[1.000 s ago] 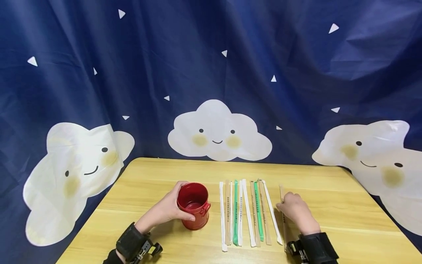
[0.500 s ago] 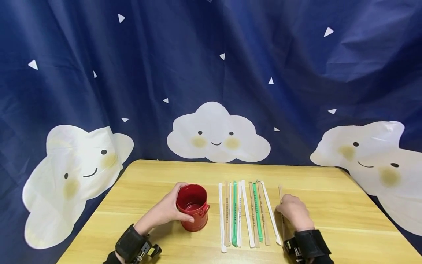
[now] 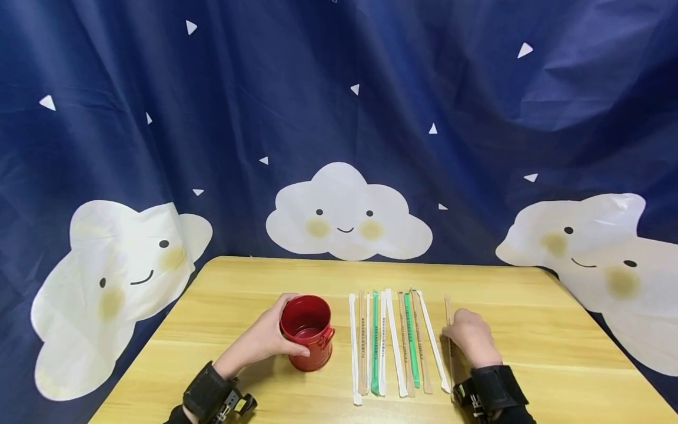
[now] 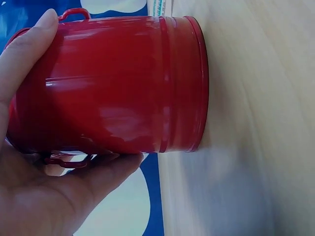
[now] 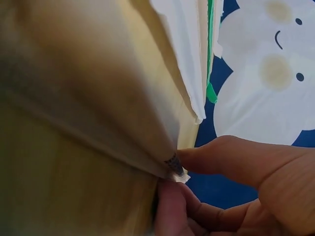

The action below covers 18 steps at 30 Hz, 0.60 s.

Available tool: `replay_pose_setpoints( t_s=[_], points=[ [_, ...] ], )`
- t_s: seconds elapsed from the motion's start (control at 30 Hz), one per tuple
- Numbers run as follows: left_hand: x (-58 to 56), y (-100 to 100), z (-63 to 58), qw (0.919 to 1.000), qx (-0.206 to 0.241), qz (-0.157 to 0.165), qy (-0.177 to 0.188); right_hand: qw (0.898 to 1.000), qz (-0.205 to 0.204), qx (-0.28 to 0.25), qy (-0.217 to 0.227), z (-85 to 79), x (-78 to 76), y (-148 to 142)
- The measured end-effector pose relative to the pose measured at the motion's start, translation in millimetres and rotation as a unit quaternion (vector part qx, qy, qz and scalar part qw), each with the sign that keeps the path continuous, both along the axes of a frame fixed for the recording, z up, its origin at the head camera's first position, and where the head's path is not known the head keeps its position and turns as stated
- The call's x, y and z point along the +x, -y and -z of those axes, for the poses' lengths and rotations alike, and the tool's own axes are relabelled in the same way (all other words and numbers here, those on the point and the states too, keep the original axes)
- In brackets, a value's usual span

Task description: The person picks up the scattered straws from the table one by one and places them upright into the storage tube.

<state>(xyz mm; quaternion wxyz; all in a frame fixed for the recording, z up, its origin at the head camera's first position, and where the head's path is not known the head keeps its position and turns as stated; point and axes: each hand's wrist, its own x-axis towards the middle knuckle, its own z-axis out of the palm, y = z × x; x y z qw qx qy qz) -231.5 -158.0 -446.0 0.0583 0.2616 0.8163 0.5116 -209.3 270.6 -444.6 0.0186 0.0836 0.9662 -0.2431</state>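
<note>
My left hand (image 3: 271,333) grips a small red metal bucket (image 3: 313,355), thumb on the near side and fingers round the far side. The bucket stands upright on the table, its inside bare, with small loop handles showing in the left wrist view. My right hand (image 3: 473,337) pinches a brown paper-wrapped straw (image 3: 448,307) between thumb and forefinger. That straw (image 5: 133,130) lies lengthwise along the tabletop and runs blurred close to the right wrist camera. The hand covers its middle in the head view.
Several wrapped straws, white (image 3: 354,353), brown (image 3: 362,338) and green (image 3: 375,341), lie in a row between bucket and right hand. Some overlap at the right end, beside a slanting white one (image 3: 433,341). Behind the wooden table (image 3: 254,277) hangs a blue cloud-print curtain (image 3: 339,129).
The right wrist has shifted slightly left while the fingers stay at the brown straw. The left hand keeps its hold on the bucket. The head view has moved a little.
</note>
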Motion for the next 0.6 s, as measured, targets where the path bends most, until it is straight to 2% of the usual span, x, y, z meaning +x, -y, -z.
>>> replay_pose_setpoints(
  t_s=[0.37, 0.6],
  points=[
    [-0.1, -0.6, -0.5, 0.9999, 0.0, 0.002, -0.011, 1.0, 0.015, -0.004, -0.016, -1.8, -1.5, -3.7],
    [0.8, -0.2, -0.6, 0.9999, -0.007, 0.002, -0.007, 1.0, 0.011, -0.017, -0.001, -0.6, -3.7, -8.8]
  ],
)
